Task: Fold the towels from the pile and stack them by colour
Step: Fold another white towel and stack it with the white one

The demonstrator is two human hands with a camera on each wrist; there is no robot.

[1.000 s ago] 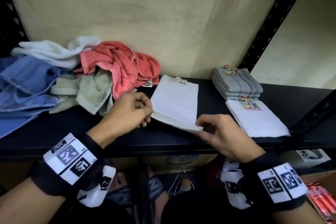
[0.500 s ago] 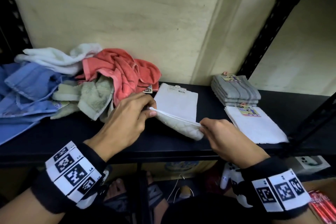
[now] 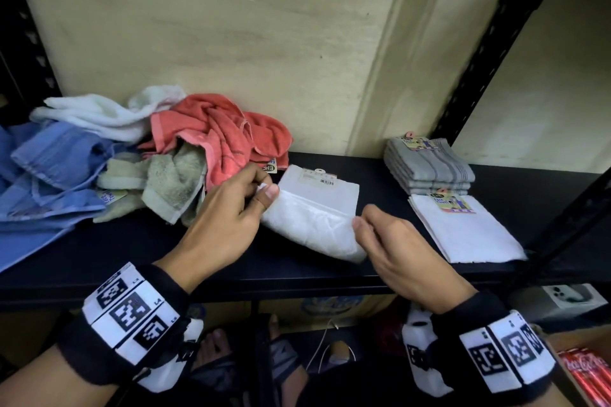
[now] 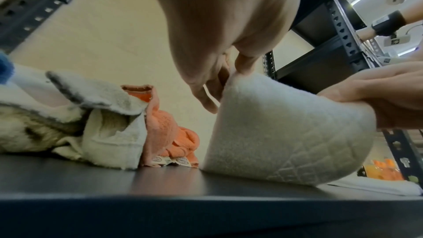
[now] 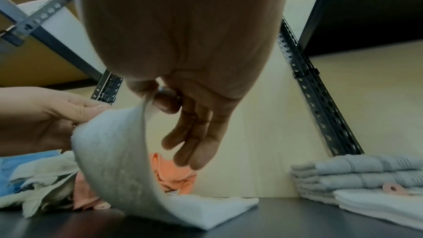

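the white towel (image 3: 314, 225) lies on the black shelf (image 3: 132, 251) directly between the two hands, its near half lifted and curling away from the person over the flat far half, where a small paper label (image 3: 319, 177) sits at the back edge. the raised edge runs across from one hand to the other, so the towel's long axis goes side to side and the fold, as i judge it, closes by carrying that edge forward, away from both wrists, onto the back edge. the left hand (image 3: 228, 211) pinches the left corner between thumb and curled fingers; the right hand (image 3: 396, 241) pinches the right corner with thumb and forefinger, and in the right wrist view its other fingers (image 5: 190, 144) hang loose below the cloth. both hands are equally close to the towel, one at each end. beyond the left hand, further left, lies the unfolded pile (image 3: 109, 168) of blue, white, green and coral towels. beyond the right hand, just beside it, lies a folded white towel (image 3: 469, 235), which looks the likely place for this one, and behind that a stack of grey towels (image 3: 429, 168).
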